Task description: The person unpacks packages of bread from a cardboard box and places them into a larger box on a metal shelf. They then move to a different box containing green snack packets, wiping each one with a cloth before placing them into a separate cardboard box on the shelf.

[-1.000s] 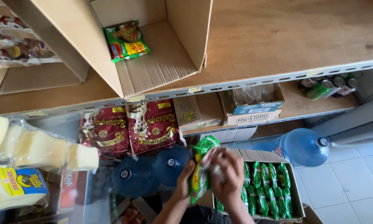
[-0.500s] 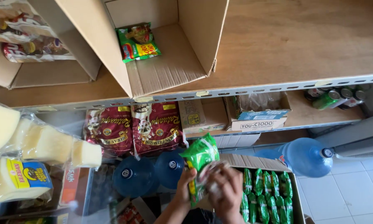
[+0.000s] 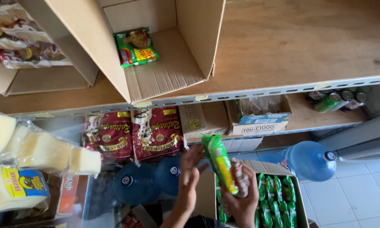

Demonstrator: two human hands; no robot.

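My right hand (image 3: 240,196) grips a small stack of green snack packets (image 3: 220,164), lifted above an open cardboard box of green packets (image 3: 278,194) on the floor. My left hand (image 3: 190,175) is beside the stack, fingers spread, its fingertips close to the packets. Up on the wooden shelf, an open cardboard box (image 3: 164,71) lies on its side with one green-and-red packet (image 3: 136,47) inside it.
Two dark red sacks (image 3: 133,135) stand on the lower shelf beside small cartons (image 3: 257,120) and green cans (image 3: 337,99). Blue water jugs (image 3: 310,160) lie on the floor. Yellow bottles in plastic (image 3: 33,156) sit at the left. Another box of packets (image 3: 21,46) is upper left.
The packets in my right hand have risen higher. My left hand has come off the stack and spread its fingers beside it.
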